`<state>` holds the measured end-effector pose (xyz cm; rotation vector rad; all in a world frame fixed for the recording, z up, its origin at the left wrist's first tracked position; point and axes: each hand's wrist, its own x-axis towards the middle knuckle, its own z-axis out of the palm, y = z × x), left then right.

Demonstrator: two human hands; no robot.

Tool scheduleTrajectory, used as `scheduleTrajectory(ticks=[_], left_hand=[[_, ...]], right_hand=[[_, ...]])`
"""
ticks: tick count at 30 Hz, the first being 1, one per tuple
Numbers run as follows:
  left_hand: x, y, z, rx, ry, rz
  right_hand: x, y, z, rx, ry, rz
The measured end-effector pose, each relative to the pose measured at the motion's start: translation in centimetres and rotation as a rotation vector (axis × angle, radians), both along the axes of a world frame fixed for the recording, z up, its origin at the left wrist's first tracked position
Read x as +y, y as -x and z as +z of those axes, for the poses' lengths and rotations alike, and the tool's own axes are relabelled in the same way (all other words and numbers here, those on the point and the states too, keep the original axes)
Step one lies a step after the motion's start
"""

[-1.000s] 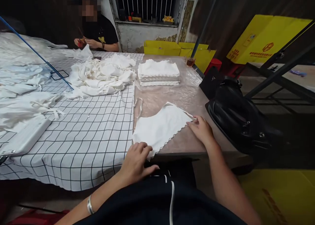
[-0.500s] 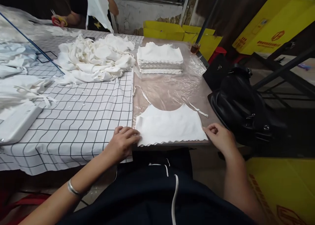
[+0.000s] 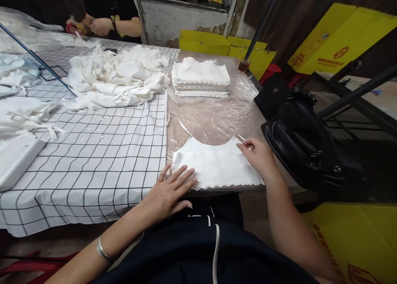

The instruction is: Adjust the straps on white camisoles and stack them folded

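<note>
From my remote view, the white top lies on the tabletop between the hands, its long axis running from the left hand, spread flat on its near corner, towards the right hand, nearer the looped strap and apparently pinching it.

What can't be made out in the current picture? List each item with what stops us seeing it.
All in the head view:
White top: near left corner hidden by the left hand.
Right strap: its end hidden by the right hand.
White case: cut off by the left edge.
Co-worker: head cut off by the top edge.
Yellow box: smaller print too small and blurred.
</note>
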<state>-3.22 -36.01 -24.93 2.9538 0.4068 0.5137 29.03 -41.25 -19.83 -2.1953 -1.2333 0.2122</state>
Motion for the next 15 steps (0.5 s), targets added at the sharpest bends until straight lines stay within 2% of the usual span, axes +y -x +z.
scheduleTrajectory(ticks=[2, 5, 7, 8, 10, 12, 15], left_hand=[[0.5, -1.3, 0.2, -0.001, 0.021, -0.043], [0.9, -2.8, -0.4, 0.074, 0.103, -0.049], [1.0, -3.1, -0.8, 0.106, 0.168, -0.043], [1.1, -2.9, -0.7, 0.104, 0.204, -0.048], [2.1, -2.1, 0.5, 0.055, 0.298, -0.052], [4.7, -1.3, 2.6, -0.051, 0.391, 0.022], [11.1, -1.3, 5.7, -0.201, 0.374, 0.391]], right_hand=[[4.9, 2.2, 0.7, 0.019, 0.015, 0.147], [12.2, 5.6, 0.8, 0.07, 0.241, 0.322], [15.6, 7.2, 0.1, 0.124, 0.399, 0.39], [16.7, 7.7, -0.3, 0.152, 0.427, 0.409], [17.5, 8.1, -1.0, 0.197, 0.342, 0.424], [16.4, 8.0, -1.2, 0.227, 0.174, 0.435], [12.0, 7.8, -0.7, 0.234, 0.032, 0.459]])
